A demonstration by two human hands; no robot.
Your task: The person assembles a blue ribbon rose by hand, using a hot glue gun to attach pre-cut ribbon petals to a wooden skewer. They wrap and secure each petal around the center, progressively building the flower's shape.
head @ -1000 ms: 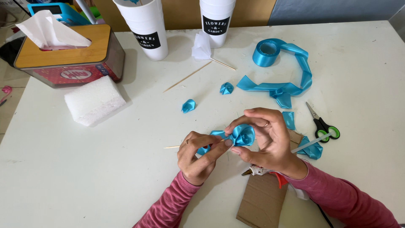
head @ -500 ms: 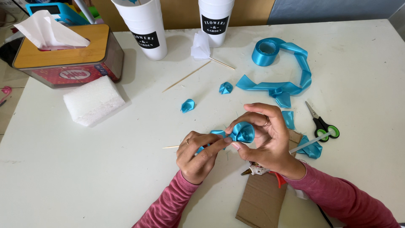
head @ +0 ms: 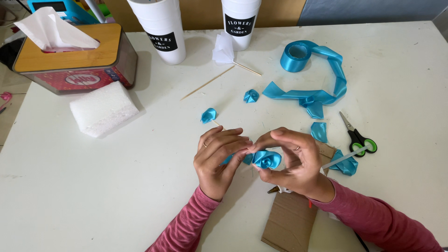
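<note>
— So where do we see the small blue satin ribbon rose (head: 267,159)?
— Pinched between our right hand (head: 293,161) and left hand (head: 219,156), both grasping it just above the white tabletop (head: 93,186).

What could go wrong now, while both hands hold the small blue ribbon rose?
1. The ribbon rose is pinched only by fingertips of the left hand and right hand; a loose grip may let it unroll.
2. The scissors lie close beside the right forearm; a sideways move might knock them.
3. The small loose ribbon rolls could get swept off the table.
</note>
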